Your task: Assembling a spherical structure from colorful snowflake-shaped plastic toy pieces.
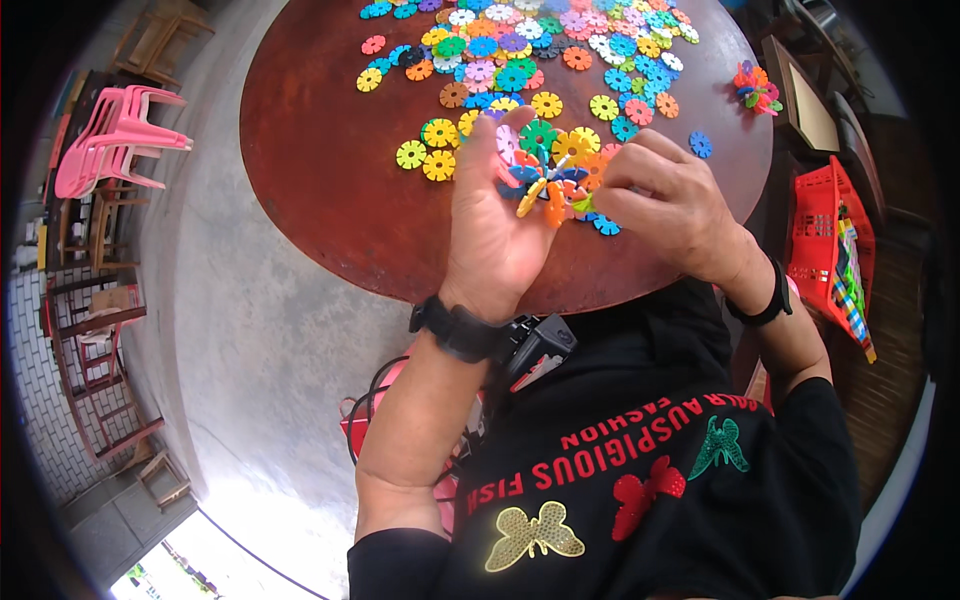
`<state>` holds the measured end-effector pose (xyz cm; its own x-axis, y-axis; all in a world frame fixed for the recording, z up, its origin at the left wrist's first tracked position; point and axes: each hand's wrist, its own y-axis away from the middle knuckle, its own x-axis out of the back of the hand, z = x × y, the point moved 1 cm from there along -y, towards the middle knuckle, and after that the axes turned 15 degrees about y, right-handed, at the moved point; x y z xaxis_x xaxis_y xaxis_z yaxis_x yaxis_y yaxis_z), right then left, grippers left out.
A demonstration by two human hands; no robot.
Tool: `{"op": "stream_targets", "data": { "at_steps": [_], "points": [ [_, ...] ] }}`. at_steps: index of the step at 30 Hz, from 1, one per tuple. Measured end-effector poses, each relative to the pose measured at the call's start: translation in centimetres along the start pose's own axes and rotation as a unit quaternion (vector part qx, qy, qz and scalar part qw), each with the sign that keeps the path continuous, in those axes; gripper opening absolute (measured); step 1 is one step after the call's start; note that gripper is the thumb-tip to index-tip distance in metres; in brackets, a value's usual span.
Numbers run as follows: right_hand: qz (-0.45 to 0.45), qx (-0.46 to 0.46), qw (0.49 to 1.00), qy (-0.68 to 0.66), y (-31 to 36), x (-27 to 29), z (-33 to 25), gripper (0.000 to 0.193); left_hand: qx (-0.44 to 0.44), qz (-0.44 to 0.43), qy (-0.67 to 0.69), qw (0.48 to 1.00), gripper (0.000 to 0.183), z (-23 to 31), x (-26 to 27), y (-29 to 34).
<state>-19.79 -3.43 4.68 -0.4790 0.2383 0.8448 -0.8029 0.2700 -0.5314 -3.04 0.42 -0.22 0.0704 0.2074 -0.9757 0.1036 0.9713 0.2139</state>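
Above the near part of a round brown table (330, 190), a cluster of interlocking notched plastic discs (550, 185) in blue, yellow, orange, pink and green fans out in several directions. My left hand (495, 225) grips its left side, palm turned up and thumb raised. Curled at the cluster's right side, my right hand (675, 205) has its fingers pinched near a light green piece. The fingertips partly hide what they pinch. Just beyond my hands lie loose yellow discs (439, 165) and a loose brown disc (454, 95).
Many coloured discs (480, 45) spread over the far side of the table. A finished-looking disc cluster (757, 88) sits at its right edge, near a blue disc (700, 145). A red basket (815, 235) stands right, stacked pink chairs (115, 140) left.
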Motion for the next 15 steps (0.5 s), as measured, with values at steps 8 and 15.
{"op": "stream_targets", "data": {
  "at_steps": [8,15],
  "points": [
    [0.057,0.033,0.998,0.024,1.4,0.5,0.7,0.018,0.178,0.018,0.005,0.984,0.048,-0.1,0.0,0.2],
    [-0.003,-0.160,0.987,0.012,2.9,-1.4,5.6,0.015,0.084,0.014,-0.001,0.996,0.048,1.9,0.4,-0.3]
  ]
}}
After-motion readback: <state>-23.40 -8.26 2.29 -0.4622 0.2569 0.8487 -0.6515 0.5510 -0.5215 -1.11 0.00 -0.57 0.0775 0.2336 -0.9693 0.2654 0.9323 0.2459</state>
